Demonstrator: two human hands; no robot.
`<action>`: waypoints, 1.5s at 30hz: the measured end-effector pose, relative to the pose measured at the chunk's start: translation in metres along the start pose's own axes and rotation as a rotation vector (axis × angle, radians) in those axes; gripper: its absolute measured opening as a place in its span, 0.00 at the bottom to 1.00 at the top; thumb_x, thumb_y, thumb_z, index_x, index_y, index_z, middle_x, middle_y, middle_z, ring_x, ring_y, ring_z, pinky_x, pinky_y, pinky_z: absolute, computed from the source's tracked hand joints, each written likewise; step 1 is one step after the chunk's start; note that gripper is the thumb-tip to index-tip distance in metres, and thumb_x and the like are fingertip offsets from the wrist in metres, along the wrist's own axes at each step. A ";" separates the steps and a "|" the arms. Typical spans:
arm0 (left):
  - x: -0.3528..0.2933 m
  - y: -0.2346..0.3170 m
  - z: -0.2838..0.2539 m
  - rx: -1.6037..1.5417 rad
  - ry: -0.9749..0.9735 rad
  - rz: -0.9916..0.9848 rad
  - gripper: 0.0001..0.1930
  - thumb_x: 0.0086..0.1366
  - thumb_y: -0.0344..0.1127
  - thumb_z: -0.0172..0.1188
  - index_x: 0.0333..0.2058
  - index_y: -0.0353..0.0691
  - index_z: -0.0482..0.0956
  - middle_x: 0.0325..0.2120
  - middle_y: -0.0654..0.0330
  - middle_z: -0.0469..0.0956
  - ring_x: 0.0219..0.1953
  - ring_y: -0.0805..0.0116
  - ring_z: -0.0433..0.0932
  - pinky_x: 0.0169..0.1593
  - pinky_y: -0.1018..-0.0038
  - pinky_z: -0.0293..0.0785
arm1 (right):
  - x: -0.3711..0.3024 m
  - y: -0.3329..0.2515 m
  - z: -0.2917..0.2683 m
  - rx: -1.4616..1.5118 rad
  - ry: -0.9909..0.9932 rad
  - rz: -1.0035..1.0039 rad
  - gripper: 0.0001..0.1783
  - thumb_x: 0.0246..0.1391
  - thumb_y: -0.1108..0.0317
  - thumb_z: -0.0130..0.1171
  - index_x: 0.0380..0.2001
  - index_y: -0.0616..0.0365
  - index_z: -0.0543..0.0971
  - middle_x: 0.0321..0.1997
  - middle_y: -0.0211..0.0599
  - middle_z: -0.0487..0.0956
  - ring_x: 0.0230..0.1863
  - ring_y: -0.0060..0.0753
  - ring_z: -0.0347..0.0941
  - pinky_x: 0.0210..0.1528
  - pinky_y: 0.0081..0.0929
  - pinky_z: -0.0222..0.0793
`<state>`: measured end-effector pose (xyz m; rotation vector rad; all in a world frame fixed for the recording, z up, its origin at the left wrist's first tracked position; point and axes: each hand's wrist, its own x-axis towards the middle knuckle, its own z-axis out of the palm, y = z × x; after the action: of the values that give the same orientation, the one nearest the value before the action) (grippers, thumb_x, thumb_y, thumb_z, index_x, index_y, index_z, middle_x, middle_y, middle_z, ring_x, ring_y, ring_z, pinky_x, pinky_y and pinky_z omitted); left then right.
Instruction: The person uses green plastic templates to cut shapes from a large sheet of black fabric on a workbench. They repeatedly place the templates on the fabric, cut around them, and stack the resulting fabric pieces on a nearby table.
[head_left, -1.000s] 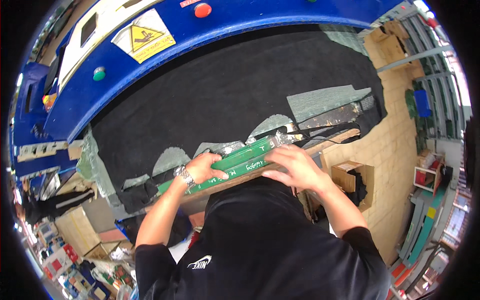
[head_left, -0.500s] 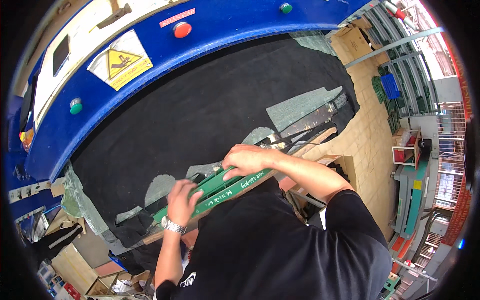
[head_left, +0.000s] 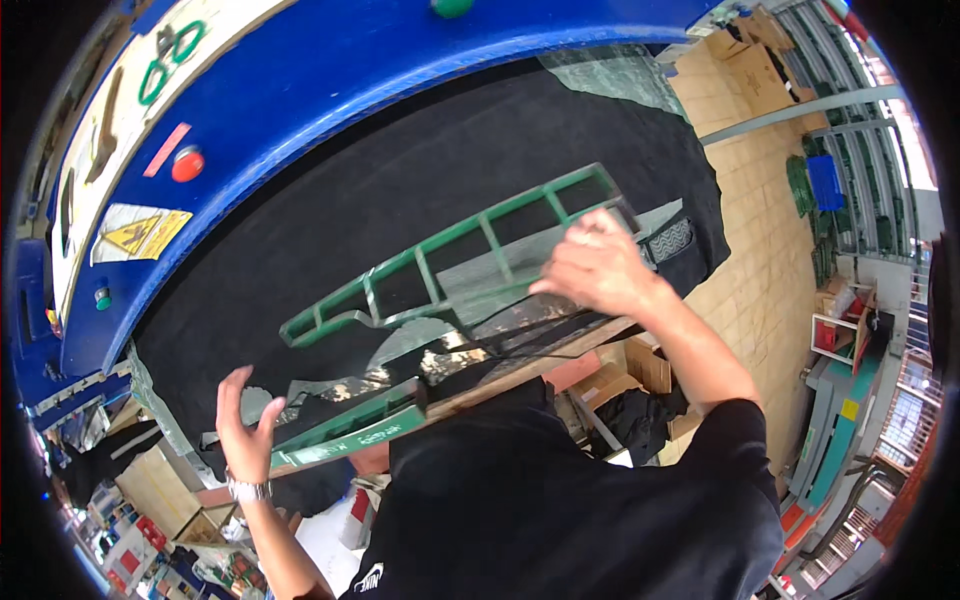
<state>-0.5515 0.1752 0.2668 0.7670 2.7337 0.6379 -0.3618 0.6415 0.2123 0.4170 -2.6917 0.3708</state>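
A long green cutting die, an open frame with several cross bars, lies over the black leather sheet. My right hand is at its right end, fingers bent over the near rail, which is partly hidden beneath the hand. A second green die, with white handwriting on its side, sits along the near edge of the work surface. My left hand is just beyond this die's left end, fingers and thumb apart, holding nothing. Holes and cut-outs in the leather show a grey-green surface below.
A blue machine beam with push buttons and a yellow warning sign curves across the far side. A wooden strip borders the near edge. Cardboard boxes stand below it at right. Racks of green dies line the far right.
One green die has moved from the near edge out over the leather, up and right, with my right hand. My left hand has let go and shifted left, fingers spreading. The view has turned.
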 end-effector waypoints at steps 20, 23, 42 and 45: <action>0.107 0.092 0.208 0.220 0.122 -0.103 0.28 0.46 0.48 0.79 0.49 0.57 0.85 0.50 0.68 0.74 0.55 0.57 0.70 0.55 0.55 0.69 | -0.155 0.178 0.014 0.033 0.177 0.752 0.55 0.35 0.52 0.81 0.66 0.59 0.67 0.70 0.53 0.66 0.72 0.58 0.59 0.73 0.51 0.52; 0.108 0.088 0.223 0.190 0.198 -0.094 0.28 0.47 0.50 0.79 0.50 0.59 0.86 0.51 0.66 0.73 0.58 0.56 0.67 0.59 0.56 0.64 | -0.168 0.189 0.017 0.035 0.053 0.786 0.55 0.38 0.48 0.79 0.67 0.59 0.66 0.69 0.50 0.70 0.75 0.44 0.59 0.76 0.52 0.41; 0.095 0.081 0.232 0.122 0.308 0.016 0.21 0.47 0.38 0.80 0.40 0.39 0.88 0.49 0.59 0.80 0.59 0.52 0.73 0.62 0.59 0.69 | -0.182 0.189 0.025 0.067 0.060 0.754 0.52 0.34 0.49 0.81 0.63 0.56 0.72 0.64 0.42 0.77 0.68 0.34 0.70 0.77 0.48 0.41; 0.093 0.080 0.233 0.104 0.309 0.036 0.20 0.47 0.37 0.80 0.40 0.39 0.88 0.49 0.58 0.80 0.59 0.51 0.73 0.63 0.59 0.68 | -0.180 0.190 0.023 0.059 0.055 0.741 0.51 0.34 0.49 0.81 0.63 0.57 0.72 0.64 0.43 0.77 0.68 0.35 0.70 0.77 0.49 0.41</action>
<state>-0.5173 0.3674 0.0906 0.8021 3.0607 0.6760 -0.2754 0.8514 0.0796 -0.5934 -2.6901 0.6456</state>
